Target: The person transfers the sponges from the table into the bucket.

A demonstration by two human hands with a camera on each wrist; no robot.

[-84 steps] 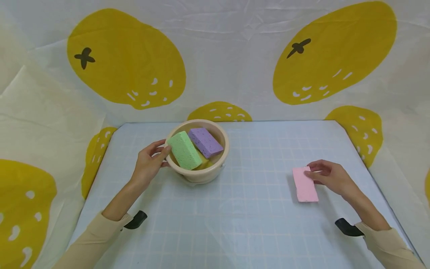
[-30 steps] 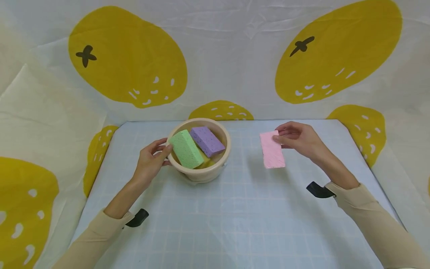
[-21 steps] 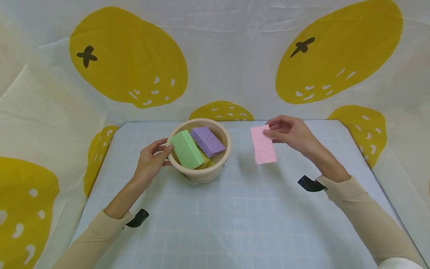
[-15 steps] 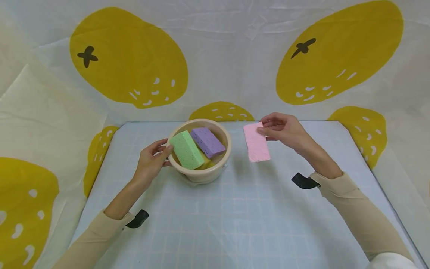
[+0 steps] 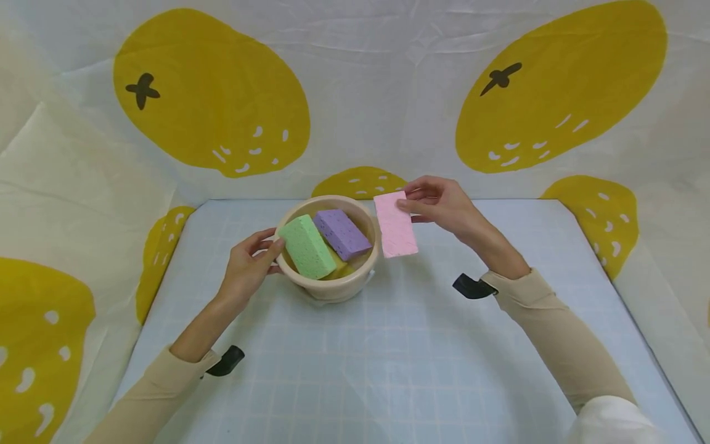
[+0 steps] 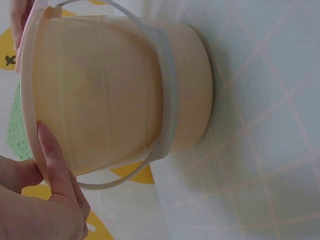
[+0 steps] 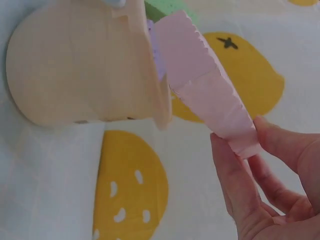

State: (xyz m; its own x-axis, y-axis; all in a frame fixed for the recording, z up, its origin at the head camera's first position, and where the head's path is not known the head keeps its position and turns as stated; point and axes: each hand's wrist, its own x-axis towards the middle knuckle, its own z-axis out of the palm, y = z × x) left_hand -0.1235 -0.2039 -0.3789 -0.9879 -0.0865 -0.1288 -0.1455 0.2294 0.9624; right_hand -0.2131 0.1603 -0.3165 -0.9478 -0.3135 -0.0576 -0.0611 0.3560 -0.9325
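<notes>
A beige bucket point(image 5: 333, 290) stands near the back of the table. Inside lie a green sponge point(image 5: 307, 246), a purple sponge point(image 5: 342, 234) and, partly hidden beneath them, a yellow sponge point(image 5: 339, 270). My left hand point(image 5: 246, 265) grips the bucket's rim on its left side, thumb at the lip and fingers against the outer wall in the left wrist view. My right hand point(image 5: 444, 206) pinches a pink sponge point(image 5: 396, 225) by its end, thumb against fingers. That sponge is raised beside the bucket's right rim; in the right wrist view its far end is close to the lip.
The bucket's handle point(image 6: 167, 85) hangs down against its outer wall. A pale blue checked cloth point(image 5: 355, 376) covers the table. White sheeting with large yellow fruit prints point(image 5: 211, 92) rises behind and at the sides.
My right hand has carried the pink sponge from the right side of the table leftward and toward the back, up to the bucket. My left hand and the bucket stay put.
</notes>
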